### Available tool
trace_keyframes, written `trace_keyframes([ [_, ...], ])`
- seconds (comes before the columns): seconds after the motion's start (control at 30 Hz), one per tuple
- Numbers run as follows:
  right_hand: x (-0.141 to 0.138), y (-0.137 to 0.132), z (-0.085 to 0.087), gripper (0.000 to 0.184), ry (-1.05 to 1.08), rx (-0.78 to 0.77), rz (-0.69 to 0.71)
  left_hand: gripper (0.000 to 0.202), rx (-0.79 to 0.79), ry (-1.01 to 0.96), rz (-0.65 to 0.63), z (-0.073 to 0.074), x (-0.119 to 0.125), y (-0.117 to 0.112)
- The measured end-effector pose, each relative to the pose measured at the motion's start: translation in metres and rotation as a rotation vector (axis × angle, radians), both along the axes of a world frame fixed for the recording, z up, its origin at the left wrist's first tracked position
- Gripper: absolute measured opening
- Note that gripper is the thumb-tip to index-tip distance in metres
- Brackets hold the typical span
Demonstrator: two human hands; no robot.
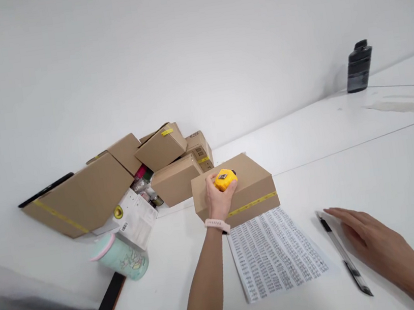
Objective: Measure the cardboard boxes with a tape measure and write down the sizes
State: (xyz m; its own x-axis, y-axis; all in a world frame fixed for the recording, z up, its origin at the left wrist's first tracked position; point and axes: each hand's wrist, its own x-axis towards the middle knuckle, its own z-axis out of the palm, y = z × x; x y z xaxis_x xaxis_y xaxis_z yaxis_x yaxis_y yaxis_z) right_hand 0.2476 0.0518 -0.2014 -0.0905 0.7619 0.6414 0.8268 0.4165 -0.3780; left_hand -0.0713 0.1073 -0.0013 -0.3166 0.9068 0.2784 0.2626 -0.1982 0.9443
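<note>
My left hand (219,199), with a pink band at the wrist, grips a yellow tape measure (226,178) on top of a cardboard box (249,169). A strip of yellow measuring tape (252,204) runs along the front side of that box. Whether the tape measure touches the lid, I cannot tell. In front of the box lies a printed sheet (275,255) covered in rows of small text. My right hand (377,244) rests on the white table with its fingers stretched out, holding nothing. Close by its fingertips lies a pen (343,254).
Several cardboard boxes (162,148) are piled at the back left against the wall. A mint tumbler (123,256) with a pink lid stands near the left edge, beside a white printed package (135,219). At the back right is a dark bottle (359,67).
</note>
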Motion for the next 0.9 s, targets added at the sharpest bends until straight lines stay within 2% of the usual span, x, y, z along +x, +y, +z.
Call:
trace_keyframes([
  [0.1, -0.010, -0.010, 0.034, 0.035, 0.250, -0.046, -0.106, 0.053, -0.012, -0.169, -0.199, 0.008, -0.003, -0.020],
  [0.17, -0.024, -0.011, 0.068, 0.029, 0.480, -0.202, -0.062, 0.053, -0.044, -0.275, -0.315, 0.015, -0.005, -0.032],
  [0.2, -0.034, -0.008, 0.088, 0.028, 0.629, -0.320, -0.001, 0.054, -0.063, -0.317, -0.355, 0.018, -0.005, -0.037],
  [0.3, -0.070, 0.009, 0.148, 0.034, 0.958, -0.662, 0.397, 0.053, -0.113, -0.407, -0.417, 0.026, -0.005, -0.042],
  [0.33, -0.084, 0.016, 0.166, 0.033, 1.036, -0.752, 0.486, 0.052, -0.124, -0.426, -0.426, 0.027, -0.005, -0.042],
  [0.43, -0.122, 0.036, 0.205, 0.032, 1.166, -1.005, 0.630, 0.050, -0.146, -0.457, -0.441, 0.029, -0.009, -0.041],
  [0.53, -0.150, 0.047, 0.222, 0.040, 1.155, -1.142, 0.702, 0.048, -0.160, -0.463, -0.443, 0.030, -0.017, -0.043],
  [0.6, -0.163, 0.052, 0.228, 0.042, 1.119, -1.148, 0.674, 0.046, -0.168, -0.464, -0.436, 0.032, -0.025, -0.044],
  [0.73, -0.172, 0.077, 0.242, 0.028, 1.108, -1.007, 0.566, 0.043, -0.178, -0.477, -0.389, 0.039, -0.050, -0.042],
  [0.83, -0.158, 0.112, 0.247, 0.026, 1.113, -0.862, 0.424, 0.040, -0.190, -0.475, -0.307, 0.045, -0.083, -0.035],
  [0.9, -0.144, 0.134, 0.242, 0.026, 1.080, -0.770, 0.295, 0.036, -0.219, -0.463, -0.245, 0.048, -0.110, -0.029],
])
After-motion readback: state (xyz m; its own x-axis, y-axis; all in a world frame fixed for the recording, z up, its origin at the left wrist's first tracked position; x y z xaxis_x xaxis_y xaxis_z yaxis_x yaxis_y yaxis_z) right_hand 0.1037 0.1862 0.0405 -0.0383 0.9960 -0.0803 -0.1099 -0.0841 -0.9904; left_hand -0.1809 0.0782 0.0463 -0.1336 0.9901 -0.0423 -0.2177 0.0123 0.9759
